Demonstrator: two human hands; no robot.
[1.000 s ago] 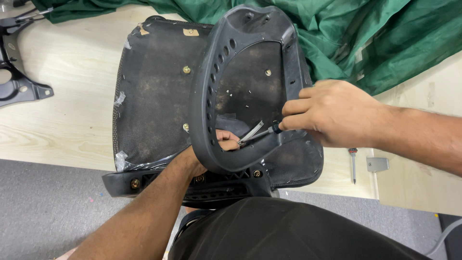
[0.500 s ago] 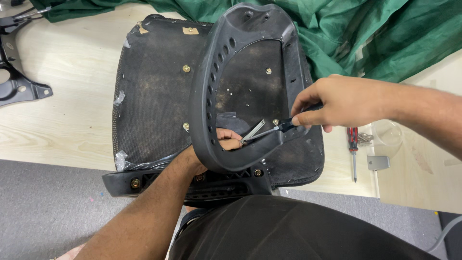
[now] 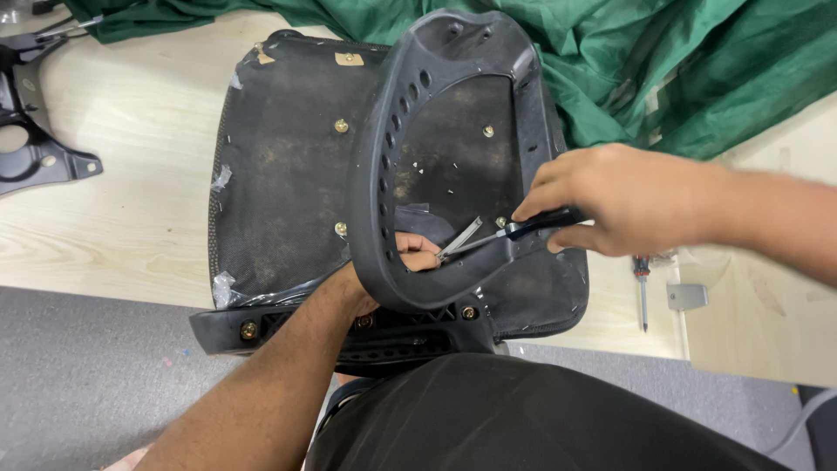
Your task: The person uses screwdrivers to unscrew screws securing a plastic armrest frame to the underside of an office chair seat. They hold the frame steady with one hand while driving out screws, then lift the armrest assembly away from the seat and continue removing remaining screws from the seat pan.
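An upturned black chair seat (image 3: 288,166) lies on the wooden table, with a black plastic armrest loop (image 3: 384,157) standing on it. My left hand (image 3: 410,255) reaches up inside the loop near its lower edge, fingers curled around a small metal part. My right hand (image 3: 610,196) grips the black handle of a screwdriver (image 3: 514,234). Its metal shaft points left toward my left fingers, inside the loop. Brass bolts (image 3: 341,126) dot the seat underside.
Green cloth (image 3: 680,61) is bunched at the back right. A black metal bracket (image 3: 35,157) lies at the far left. A red-handled screwdriver (image 3: 643,292) and a small metal plate (image 3: 687,296) rest at the right. Grey floor runs below the table edge.
My right hand has drawn back to the right along the screwdriver, from close over the loop's rim to gripping the handle end. The left hand stays in place.
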